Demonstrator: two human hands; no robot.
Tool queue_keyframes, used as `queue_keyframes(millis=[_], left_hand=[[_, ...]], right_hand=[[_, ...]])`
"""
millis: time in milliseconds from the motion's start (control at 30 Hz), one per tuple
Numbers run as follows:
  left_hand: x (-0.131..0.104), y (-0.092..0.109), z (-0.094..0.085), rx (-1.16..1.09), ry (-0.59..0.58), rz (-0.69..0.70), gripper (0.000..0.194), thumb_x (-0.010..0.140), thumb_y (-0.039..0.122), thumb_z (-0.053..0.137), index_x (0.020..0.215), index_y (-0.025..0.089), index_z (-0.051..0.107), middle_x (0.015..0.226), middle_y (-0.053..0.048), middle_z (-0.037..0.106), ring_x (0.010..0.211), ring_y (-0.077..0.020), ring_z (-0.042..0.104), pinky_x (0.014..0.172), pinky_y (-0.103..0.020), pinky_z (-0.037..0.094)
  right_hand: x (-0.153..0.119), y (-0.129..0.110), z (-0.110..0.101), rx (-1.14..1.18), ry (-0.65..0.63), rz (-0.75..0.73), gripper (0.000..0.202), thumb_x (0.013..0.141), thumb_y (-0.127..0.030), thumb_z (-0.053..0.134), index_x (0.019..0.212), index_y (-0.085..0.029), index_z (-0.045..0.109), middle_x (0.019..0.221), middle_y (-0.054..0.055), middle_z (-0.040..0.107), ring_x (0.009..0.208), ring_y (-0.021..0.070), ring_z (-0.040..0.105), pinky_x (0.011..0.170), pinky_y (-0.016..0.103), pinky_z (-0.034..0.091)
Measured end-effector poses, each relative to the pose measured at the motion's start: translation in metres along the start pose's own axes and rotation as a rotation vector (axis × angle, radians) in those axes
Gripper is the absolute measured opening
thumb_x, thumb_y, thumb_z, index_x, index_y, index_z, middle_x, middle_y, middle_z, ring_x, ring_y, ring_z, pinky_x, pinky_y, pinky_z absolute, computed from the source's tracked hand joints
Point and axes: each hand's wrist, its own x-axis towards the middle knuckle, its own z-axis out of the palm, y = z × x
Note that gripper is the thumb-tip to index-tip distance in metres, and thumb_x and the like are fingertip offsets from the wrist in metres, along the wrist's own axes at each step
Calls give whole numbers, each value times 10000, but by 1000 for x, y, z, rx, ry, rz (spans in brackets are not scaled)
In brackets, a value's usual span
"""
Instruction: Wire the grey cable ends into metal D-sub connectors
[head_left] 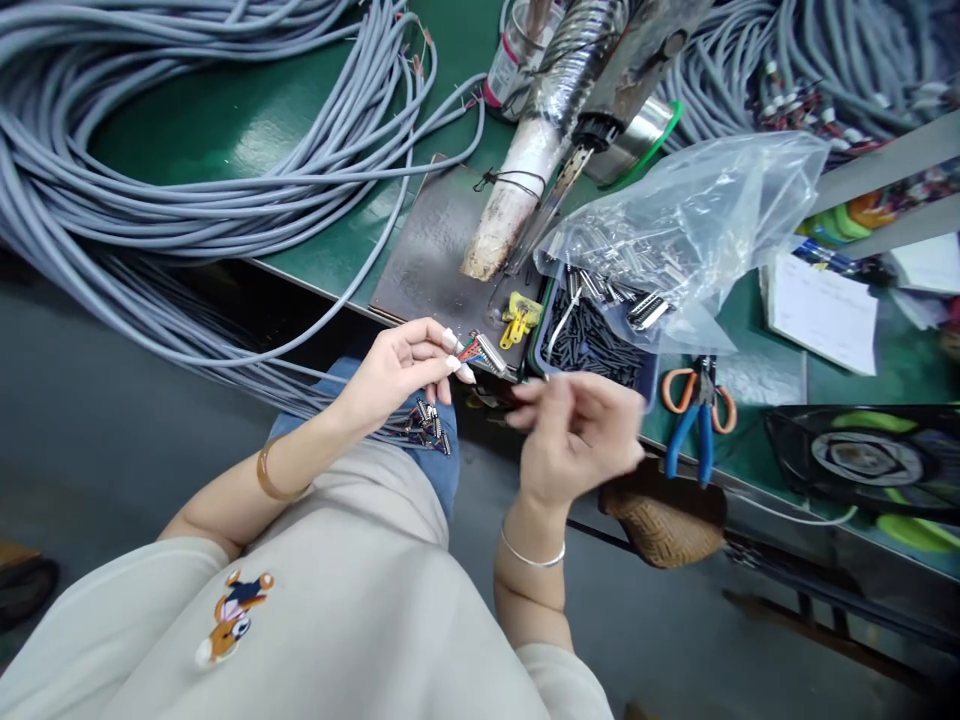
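My left hand (412,365) pinches the coloured wires right behind a metal connector (487,354), whose far end points to the right, near the edge of a dark board. To its right, my right hand (574,425) hovers in front of a bin of black sleeves (592,345). Its thumb and fingertips are brought together and blurred; whatever they hold, if anything, is too small to make out. More finished-looking connectors (427,428) on grey cables rest on my lap, below my left hand.
Grey cable bundles (247,215) cover the left of the green table. A wrapped tube (517,190) slants over the dark board (427,240), near yellow clips (519,320). A clear bag of connectors (697,230) overlaps the bin. Pliers (697,425) and a black fan (862,458) lie rightward.
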Motion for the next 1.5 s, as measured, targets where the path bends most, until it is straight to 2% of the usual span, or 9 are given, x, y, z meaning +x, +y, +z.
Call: queue_keyframes(millis=[67, 100, 300, 600, 867, 1067, 1167, 1333, 1500], left_hand=[[-6, 1, 3, 19, -3, 5, 249, 751, 225, 778, 837, 158, 554, 778, -51, 796, 498, -89, 661, 456, -167, 470], [-8, 2, 5, 22, -9, 10, 259, 751, 230, 783, 828, 159, 547, 780, -56, 799, 491, -87, 657, 445, -163, 460], [-17, -1, 16, 46, -24, 28, 259, 734, 205, 797, 819, 152, 559, 709, -23, 766, 464, -76, 636, 432, -155, 456], [-1, -2, 18, 102, -51, -34, 208, 678, 110, 753, 789, 151, 581, 589, 51, 656, 458, -54, 598, 455, -139, 491], [11, -9, 11, 148, -44, -68, 211, 648, 102, 735, 797, 153, 595, 651, 41, 652, 496, -48, 586, 494, -146, 516], [10, -12, 7, 408, -73, 62, 103, 738, 138, 686, 778, 159, 593, 663, 35, 608, 565, -67, 574, 554, -177, 491], [9, -12, 8, 486, -32, 155, 82, 747, 122, 675, 776, 159, 608, 664, 34, 617, 570, -62, 558, 557, -173, 463], [16, -7, 8, 52, 4, -49, 202, 763, 214, 722, 827, 180, 533, 666, 14, 700, 440, -72, 582, 406, -166, 427], [24, -2, 5, -69, 12, -155, 236, 702, 179, 756, 795, 162, 540, 639, 16, 717, 368, -31, 501, 357, -133, 342]], right_hand=[[0, -9, -10, -4, 194, -117, 42, 936, -253, 690, 959, -268, 723, 660, -70, 650, 423, 79, 523, 419, 236, 381], [0, -13, -14, -23, 195, -127, 49, 934, -263, 692, 934, -267, 741, 650, -64, 645, 424, 78, 494, 422, 246, 353], [12, -18, -10, 1, -382, 159, 107, 914, -270, 692, 942, -212, 778, 743, -19, 671, 525, 75, 465, 476, 238, 338], [20, 3, 2, 139, -523, 340, 88, 842, -243, 691, 803, -183, 741, 756, -6, 671, 489, 49, 371, 435, 217, 257], [23, 16, 8, 142, -528, 356, 83, 838, -226, 698, 796, -175, 748, 735, -1, 684, 469, 41, 351, 422, 211, 234], [27, 7, 7, -73, -579, 66, 99, 882, -124, 677, 823, -199, 704, 769, -18, 717, 600, 79, 584, 567, 213, 438], [27, 2, 9, -174, -556, -50, 113, 897, -123, 666, 819, -206, 669, 767, -23, 704, 672, 86, 632, 612, 203, 453], [26, 8, 7, 17, -508, 254, 174, 881, -185, 693, 718, -199, 633, 595, -71, 559, 446, 51, 372, 432, 222, 274], [25, 16, 3, 47, -306, 329, 99, 918, -275, 689, 872, -217, 756, 677, -26, 667, 550, 95, 574, 490, 228, 391]])
